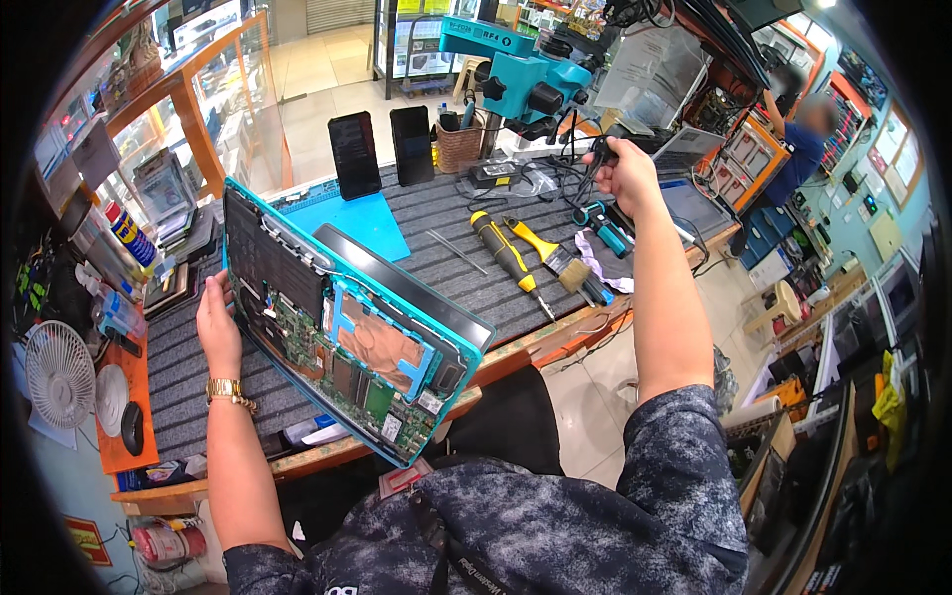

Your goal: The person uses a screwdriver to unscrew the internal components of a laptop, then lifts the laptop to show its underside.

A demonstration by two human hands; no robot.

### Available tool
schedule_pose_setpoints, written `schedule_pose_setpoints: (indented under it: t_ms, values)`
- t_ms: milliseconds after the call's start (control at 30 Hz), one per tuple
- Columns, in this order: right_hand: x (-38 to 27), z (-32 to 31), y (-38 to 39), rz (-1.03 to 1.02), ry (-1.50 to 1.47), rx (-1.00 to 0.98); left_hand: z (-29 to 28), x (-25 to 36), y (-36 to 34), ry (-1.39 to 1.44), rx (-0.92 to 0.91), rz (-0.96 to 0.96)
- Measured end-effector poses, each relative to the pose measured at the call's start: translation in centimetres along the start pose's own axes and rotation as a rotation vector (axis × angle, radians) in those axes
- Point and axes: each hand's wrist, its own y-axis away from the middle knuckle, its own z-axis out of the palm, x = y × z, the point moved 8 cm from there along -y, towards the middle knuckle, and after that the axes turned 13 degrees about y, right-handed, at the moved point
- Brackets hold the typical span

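Note:
My left hand [216, 319] grips the left edge of a teal laptop [382, 342]. It is tilted up off the bench with its underside open, baring a green circuit board [297, 342], a black battery [278, 258] and a copper-coloured plate [382, 342]. Stretched out to the far right, my right hand [630, 177] closes on a black cable [599, 151] whose end is partly hidden by the fingers. More black cable and a power adapter [493, 175] lie beside that hand. Below it rests a teal-and-black tool [603, 226].
On the ridged grey mat [446, 213] lie a yellow-and-black screwdriver [504, 253], a yellow-handled brush [555, 256] and tweezers [458, 251]. Two dark phones [354, 156] stand near a basket [459, 147]. A teal microscope [535, 84] rises behind. At left are a fan [61, 362] and spray can [129, 233].

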Motion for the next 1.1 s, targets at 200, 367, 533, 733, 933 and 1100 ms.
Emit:
schedule_pose_setpoints:
  t_ms: [200,367,533,733,933,1100]
  values:
    - [-0.3,-0.4,0.3,0.064,-0.309,-0.131,0.3,-0.3,-0.3,0.039,-0.029,0.004]
    - [-1.8,-0.3,1.1,0.017,-0.303,-0.150,0.7,-0.6,-0.5,0.061,-0.040,0.007]
    - [-8.2,5.3,4.9,-0.256,-0.323,-0.358,-1.6,-0.9,-0.5,-0.009,0.009,0.016]
    - [-13.3,11.5,9.8,-0.388,-0.256,-0.534,-1.2,2.9,-0.3,0.244,0.085,-0.006]
    - [-17.2,19.5,12.4,-0.445,-0.249,-0.657,-5.5,2.8,-0.6,0.310,0.215,-0.012]
    - [-18.1,25.8,13.4,-0.333,-0.321,-0.672,-5.5,4.7,-0.4,0.225,0.213,0.108]
